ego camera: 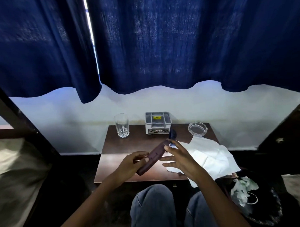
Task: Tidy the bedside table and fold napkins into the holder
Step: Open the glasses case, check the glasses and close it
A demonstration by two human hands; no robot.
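My left hand (130,164) grips the near end of a long dark maroon case (153,157), held tilted above the brown bedside table (123,146). My right hand (179,157) hovers at the case's far end with fingers spread, its fingertips touching or nearly touching the tip. Unfolded white napkins (213,157) lie spread over the table's right side and hang past its front edge. A grey square napkin holder (157,123) with a yellow label stands at the back centre. A small dark object (173,135) lies just behind the case, partly hidden.
An empty cut-glass tumbler (122,125) stands at the back left and a clear glass ashtray (196,128) at the back right. A dark bin (256,201) with crumpled paper sits on the floor at right. Blue curtains hang behind. My knees are under the table's front edge.
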